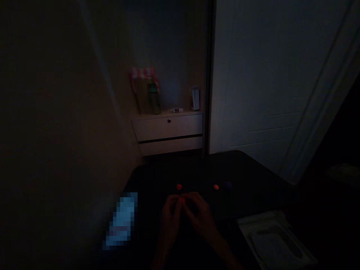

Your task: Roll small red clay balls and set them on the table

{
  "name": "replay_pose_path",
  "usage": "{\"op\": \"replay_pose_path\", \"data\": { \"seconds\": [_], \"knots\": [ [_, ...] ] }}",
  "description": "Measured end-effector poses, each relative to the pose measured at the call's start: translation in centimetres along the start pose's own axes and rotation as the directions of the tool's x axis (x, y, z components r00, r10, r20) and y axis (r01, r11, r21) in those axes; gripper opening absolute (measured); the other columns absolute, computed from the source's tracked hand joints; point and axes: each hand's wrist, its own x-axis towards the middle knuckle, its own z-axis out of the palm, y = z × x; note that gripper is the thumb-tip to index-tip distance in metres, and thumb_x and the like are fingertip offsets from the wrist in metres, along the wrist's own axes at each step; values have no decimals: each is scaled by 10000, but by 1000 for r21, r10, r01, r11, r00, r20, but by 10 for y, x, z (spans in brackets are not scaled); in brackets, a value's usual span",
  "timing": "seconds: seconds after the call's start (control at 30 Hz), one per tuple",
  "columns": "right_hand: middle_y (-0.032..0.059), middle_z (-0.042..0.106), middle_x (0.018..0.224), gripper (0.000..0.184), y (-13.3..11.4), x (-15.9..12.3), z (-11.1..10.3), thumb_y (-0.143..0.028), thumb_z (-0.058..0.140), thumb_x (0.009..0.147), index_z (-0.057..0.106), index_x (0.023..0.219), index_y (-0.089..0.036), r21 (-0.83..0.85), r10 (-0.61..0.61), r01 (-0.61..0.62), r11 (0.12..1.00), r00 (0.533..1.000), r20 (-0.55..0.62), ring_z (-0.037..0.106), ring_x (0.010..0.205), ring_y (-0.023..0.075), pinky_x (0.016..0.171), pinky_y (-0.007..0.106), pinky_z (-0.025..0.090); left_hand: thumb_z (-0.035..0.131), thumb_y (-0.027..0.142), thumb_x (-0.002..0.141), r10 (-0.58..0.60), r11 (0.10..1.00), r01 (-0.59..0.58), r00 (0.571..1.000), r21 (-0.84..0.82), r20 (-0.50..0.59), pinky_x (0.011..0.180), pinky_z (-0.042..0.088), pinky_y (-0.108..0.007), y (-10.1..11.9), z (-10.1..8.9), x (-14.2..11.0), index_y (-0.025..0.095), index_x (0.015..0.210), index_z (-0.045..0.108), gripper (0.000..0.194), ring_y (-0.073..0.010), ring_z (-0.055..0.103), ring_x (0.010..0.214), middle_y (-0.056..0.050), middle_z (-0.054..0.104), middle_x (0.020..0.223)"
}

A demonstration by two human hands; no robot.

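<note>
In the dim light, my left hand [171, 210] and my right hand [199, 212] meet at the fingertips over a black table [168, 170]. Pinched between them is a small red lump [183, 201], mostly covered by the fingers; its material is too dark to make out. Just beyond my fingertips lies a red-orange round piece [179, 186]. Farther right rest a lighter orange ball [216, 187] and, close beside it, a dark purple ball [228, 185].
A blurred-out bright screen [122, 221] is at the left. A pale flat package [275, 240] lies at the right front. Behind the table stand a drawer cabinet [168, 131] with a green bottle [154, 99] on top, and a white panel [253, 75].
</note>
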Motion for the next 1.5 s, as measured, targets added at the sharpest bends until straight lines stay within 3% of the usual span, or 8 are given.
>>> {"op": "replay_pose_path", "data": {
  "seconds": [0.3,0.63,0.9,1.1,1.5],
  "knots": [
    [50,738,1115,159,0,-1,-1,-217,640,1001,717,1137,-243,-4,20,-20,1000,999,40,701,1041,209,929,310,529,677,541,840,-33,999,33,999,-37,-6,829,547,-374,-5,-2,4,180,927,698,373,-274,728,904,-96,770,928],
    [41,741,1068,133,-6,-3,0,-237,630,1018,731,1104,-248,-25,21,-20,999,999,47,704,997,203,903,296,526,758,467,792,-92,975,94,996,-201,17,655,504,-263,-5,-6,4,174,876,694,312,-179,663,729,-32,727,790],
    [51,750,1111,155,-6,-1,-1,-232,636,1002,731,1125,-241,-19,23,-22,1000,998,60,708,1038,209,937,312,529,811,457,752,-127,962,133,991,-238,40,752,541,-296,-6,-7,8,167,898,713,339,-222,718,843,-65,772,868],
    [57,754,1112,188,-4,-2,1,-238,650,986,739,1152,-243,-34,20,-20,999,1000,4,714,1032,218,924,321,543,815,448,735,-131,960,139,990,-242,49,850,550,-328,3,-8,6,155,943,755,365,-253,729,948,-98,792,962],
    [42,752,950,72,-7,-1,1,-225,661,950,729,969,-209,-70,48,-47,996,999,11,709,886,203,811,297,527,746,365,734,-110,975,119,992,-189,58,663,487,-257,-5,-6,9,167,823,710,220,-172,642,723,-22,706,762]
  ]
}}
